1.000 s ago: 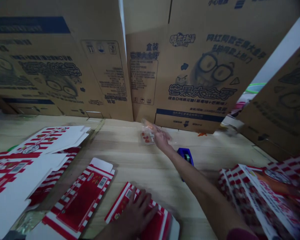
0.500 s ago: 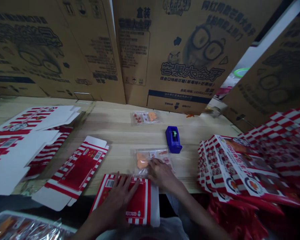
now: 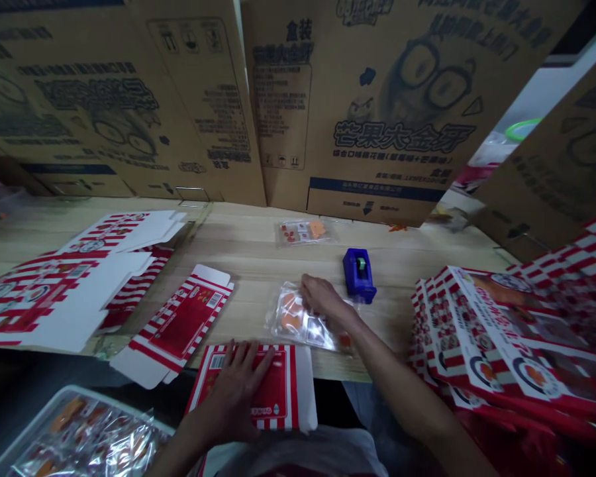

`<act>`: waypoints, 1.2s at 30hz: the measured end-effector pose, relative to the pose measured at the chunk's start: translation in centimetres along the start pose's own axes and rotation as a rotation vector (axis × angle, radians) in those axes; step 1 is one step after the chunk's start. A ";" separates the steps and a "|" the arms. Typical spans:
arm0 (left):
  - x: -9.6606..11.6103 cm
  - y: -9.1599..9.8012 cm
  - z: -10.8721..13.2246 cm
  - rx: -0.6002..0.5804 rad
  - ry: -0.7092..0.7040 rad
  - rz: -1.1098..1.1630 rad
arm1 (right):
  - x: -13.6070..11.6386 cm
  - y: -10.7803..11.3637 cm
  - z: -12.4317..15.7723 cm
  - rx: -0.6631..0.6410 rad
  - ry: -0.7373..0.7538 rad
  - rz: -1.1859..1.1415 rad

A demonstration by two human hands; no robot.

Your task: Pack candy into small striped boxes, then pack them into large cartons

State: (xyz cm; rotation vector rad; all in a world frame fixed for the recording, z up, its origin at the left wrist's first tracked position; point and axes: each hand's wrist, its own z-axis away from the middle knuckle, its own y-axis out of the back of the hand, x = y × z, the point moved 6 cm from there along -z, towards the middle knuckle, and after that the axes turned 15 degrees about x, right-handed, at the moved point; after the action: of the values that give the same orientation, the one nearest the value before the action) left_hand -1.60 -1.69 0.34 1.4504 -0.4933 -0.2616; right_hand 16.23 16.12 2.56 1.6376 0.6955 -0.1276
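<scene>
The right hand (image 3: 322,298), half curled, rests on a clear bag (image 3: 300,324), grip unclear; the left hand (image 3: 236,394), spread open, presses a red carton (image 3: 281,397) flat.

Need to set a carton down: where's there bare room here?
Bare table lies between the carton blank and the near bag; another patch lies between the tape dispenser and the box stack. Crowded: the front edge, where the left hand rests on a carton and the right hand on the near bag.
</scene>
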 end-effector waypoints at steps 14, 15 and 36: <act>-0.8 1.9 -6.2 0.333 0.141 -0.089 | 5.8 6.2 8.6 0.218 -0.107 -0.253; -0.8 1.9 -6.4 0.350 0.130 -0.086 | 5.5 6.1 8.7 0.188 -0.097 -0.261; -0.9 0.6 -8.1 0.299 -0.021 0.005 | 1.5 -0.7 7.5 -0.002 0.013 -0.239</act>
State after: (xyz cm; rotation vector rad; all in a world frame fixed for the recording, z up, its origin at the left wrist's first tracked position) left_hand 1.31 5.91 0.42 1.7378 -0.5707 -0.2048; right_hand 19.34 9.69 -0.22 1.5497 0.8997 -0.2884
